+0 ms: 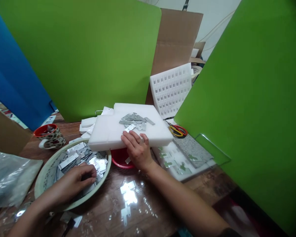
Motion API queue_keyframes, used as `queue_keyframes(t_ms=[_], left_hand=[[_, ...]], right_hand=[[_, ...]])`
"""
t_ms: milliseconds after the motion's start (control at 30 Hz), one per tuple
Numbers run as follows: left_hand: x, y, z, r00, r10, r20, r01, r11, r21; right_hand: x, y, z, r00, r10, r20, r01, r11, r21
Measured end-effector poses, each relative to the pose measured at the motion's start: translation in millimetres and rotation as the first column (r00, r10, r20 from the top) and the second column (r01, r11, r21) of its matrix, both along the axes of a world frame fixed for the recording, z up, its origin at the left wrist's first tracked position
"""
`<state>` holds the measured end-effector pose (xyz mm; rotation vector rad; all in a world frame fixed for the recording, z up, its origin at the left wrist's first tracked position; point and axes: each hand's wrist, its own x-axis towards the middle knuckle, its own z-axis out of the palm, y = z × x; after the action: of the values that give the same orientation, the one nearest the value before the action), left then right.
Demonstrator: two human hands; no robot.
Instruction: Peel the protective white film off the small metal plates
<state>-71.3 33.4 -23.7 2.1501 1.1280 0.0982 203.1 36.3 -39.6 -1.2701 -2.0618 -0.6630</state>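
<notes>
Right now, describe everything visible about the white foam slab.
The white foam slab is a thick, roughly square block, matte and soft-looking, lying nearly flat; its near edge overhangs a red round thing. A small heap of flat grey metal pieces sits on top. The right hand rests on its near edge, fingertips touching one piece.

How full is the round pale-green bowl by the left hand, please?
Partly full: the round pale-green bowl holds a shallow heap of small silvery metal plates, the left hand among them.
</notes>
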Motion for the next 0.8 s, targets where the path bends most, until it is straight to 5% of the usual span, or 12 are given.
queue_keyframes(t_ms=[233,633,700,800], left_hand=[[-3.7,1.3,-6.8,1.0,-0.007,-0.012,0.007,1.0,0.027],[5.5,-6.5,6.3,0.982,0.129,0.135,-0.13,0.992,-0.002],[7.8,-6.7,8.8,0.937,0.238,0.257,-0.227,0.971,-0.072],[11.9,-3.7,7.8,0.774,0.453,0.442,-0.4,0.891,-0.213]], right_hand=[[9.5,13.5,-22.7,0.997,-0.074,-0.014,0.072,0.994,-0.087],[20.4,-5.2,-10.2,0.988,-0.157,-0.007,0.151,0.959,-0.238],[18.2,-10.7,-5.2,0.989,-0.143,-0.043,0.127,0.956,-0.264],[9.2,-24.0,2.7,0.982,-0.102,-0.157,0.059,0.963,-0.263]])
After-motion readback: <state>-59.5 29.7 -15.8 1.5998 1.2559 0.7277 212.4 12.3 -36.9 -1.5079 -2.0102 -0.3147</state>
